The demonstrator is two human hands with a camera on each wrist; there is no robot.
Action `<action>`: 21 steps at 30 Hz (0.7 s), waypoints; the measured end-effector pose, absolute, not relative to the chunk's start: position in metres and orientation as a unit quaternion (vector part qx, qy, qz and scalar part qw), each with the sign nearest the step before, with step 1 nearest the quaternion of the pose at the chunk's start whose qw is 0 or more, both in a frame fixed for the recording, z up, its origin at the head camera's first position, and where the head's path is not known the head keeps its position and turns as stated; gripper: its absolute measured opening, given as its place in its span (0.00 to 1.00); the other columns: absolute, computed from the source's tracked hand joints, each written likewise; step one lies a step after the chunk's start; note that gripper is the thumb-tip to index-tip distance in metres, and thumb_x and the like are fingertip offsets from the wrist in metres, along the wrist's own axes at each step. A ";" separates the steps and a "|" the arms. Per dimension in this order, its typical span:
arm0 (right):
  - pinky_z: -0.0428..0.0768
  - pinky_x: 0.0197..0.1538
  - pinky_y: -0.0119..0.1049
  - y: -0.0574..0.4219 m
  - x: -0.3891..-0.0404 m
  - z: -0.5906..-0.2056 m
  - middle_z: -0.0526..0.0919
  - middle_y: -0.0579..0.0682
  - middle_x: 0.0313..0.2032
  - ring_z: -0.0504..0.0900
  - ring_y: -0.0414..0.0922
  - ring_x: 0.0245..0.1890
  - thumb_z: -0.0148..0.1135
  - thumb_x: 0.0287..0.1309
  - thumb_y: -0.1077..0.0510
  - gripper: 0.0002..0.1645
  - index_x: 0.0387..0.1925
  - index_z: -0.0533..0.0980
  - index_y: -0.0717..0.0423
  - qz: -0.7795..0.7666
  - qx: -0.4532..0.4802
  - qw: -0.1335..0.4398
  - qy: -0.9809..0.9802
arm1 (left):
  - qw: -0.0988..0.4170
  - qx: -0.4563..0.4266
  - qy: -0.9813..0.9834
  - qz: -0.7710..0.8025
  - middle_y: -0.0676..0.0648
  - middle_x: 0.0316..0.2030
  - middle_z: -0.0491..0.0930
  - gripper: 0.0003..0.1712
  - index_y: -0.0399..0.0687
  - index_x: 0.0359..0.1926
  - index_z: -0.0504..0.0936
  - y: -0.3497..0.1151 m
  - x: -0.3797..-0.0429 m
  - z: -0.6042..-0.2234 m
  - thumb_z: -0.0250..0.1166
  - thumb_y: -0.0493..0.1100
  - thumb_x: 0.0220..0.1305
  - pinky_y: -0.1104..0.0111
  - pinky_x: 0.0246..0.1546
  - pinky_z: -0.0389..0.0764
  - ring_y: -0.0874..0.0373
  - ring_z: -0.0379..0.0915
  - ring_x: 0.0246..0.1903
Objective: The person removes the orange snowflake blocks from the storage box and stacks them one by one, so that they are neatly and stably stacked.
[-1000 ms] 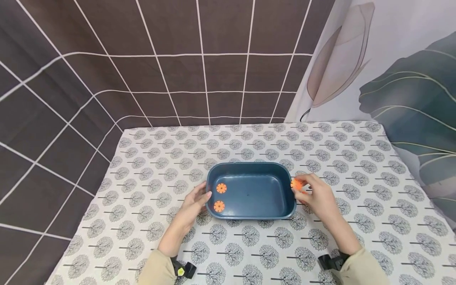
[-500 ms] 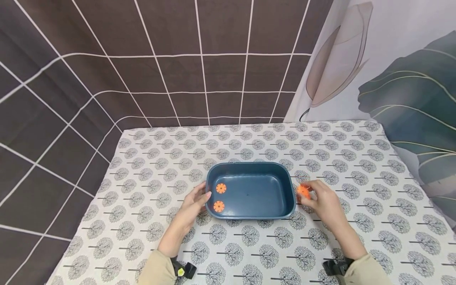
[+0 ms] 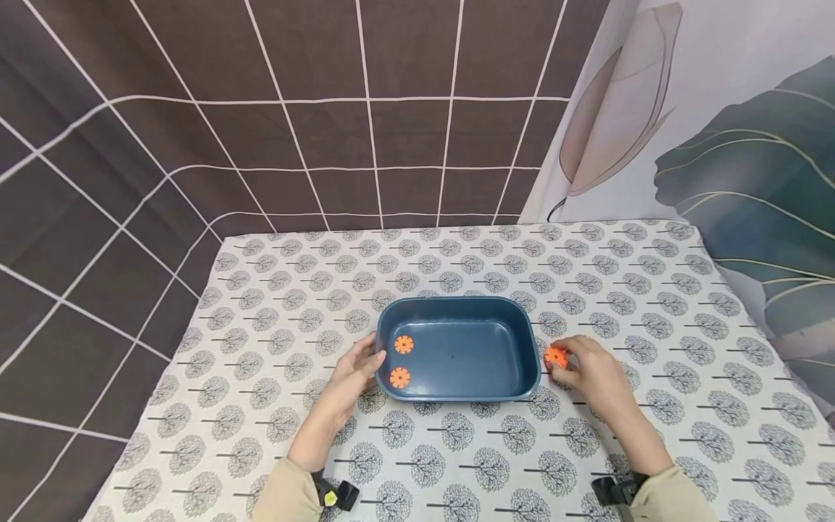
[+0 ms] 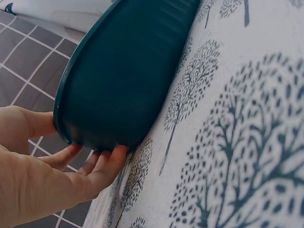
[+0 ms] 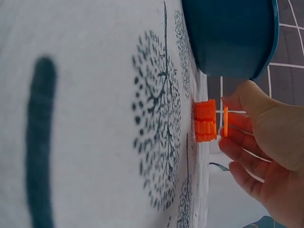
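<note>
A dark blue plastic basin (image 3: 457, 359) stands on the table. My left hand (image 3: 352, 377) holds its left end, thumb at the rim and fingers against the outer wall, as the left wrist view also shows. Inside, near that end, lie two orange notched discs, a far disc (image 3: 404, 344) and a near disc (image 3: 400, 377). Right of the basin, my right hand (image 3: 593, 377) pinches another orange disc (image 5: 226, 121) between thumb and fingers. In the right wrist view this disc is slightly apart from a stack of orange discs (image 5: 205, 120) standing on the cloth just below it.
A white cloth with a tree pattern (image 3: 313, 283) covers the table. Behind it hangs a dark curtain with white grid lines (image 3: 411, 134). At the right is a pale curtain with leaf shapes (image 3: 750, 159).
My right hand has moved from the basin's right rim slightly right and toward me, with the orange disc now flat above the stack. The left hand and basin have stayed put.
</note>
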State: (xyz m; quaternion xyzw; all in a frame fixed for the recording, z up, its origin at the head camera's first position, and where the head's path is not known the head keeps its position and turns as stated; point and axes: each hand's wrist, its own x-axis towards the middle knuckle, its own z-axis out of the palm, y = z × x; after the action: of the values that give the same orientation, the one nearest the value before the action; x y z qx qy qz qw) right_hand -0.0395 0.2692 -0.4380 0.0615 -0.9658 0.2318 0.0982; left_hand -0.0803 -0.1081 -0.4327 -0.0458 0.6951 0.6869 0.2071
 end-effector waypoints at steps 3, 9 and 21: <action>0.81 0.37 0.51 0.269 -0.041 -0.438 0.81 0.57 0.37 0.80 0.54 0.36 0.74 0.38 0.59 0.24 0.41 0.78 0.63 0.221 0.065 0.092 -0.969 | 0.207 -0.046 0.696 0.686 0.39 0.64 0.62 0.33 0.47 0.69 0.57 -0.108 -0.080 -0.432 0.57 0.45 0.65 0.54 0.57 0.70 0.45 0.64 0.59; 0.81 0.36 0.51 0.270 -0.041 -0.439 0.81 0.59 0.39 0.80 0.55 0.35 0.75 0.38 0.58 0.26 0.42 0.78 0.64 0.210 0.065 0.084 -0.972 | 0.207 -0.042 0.696 0.687 0.38 0.64 0.62 0.34 0.45 0.69 0.56 -0.108 -0.080 -0.431 0.56 0.45 0.65 0.54 0.58 0.69 0.44 0.63 0.59; 0.81 0.34 0.48 0.272 -0.040 -0.443 0.81 0.54 0.36 0.80 0.51 0.33 0.73 0.40 0.59 0.21 0.40 0.79 0.61 0.212 0.063 0.096 -0.970 | 0.208 -0.046 0.692 0.690 0.38 0.65 0.61 0.34 0.45 0.69 0.56 -0.108 -0.080 -0.432 0.57 0.45 0.65 0.54 0.58 0.69 0.44 0.63 0.60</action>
State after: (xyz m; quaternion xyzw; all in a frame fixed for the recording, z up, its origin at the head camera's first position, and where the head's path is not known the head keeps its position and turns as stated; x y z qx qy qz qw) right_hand -0.0398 0.2724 -0.4434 0.0634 -0.9704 0.2122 0.0963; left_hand -0.0795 -0.1077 -0.4322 -0.0459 0.6920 0.6897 0.2081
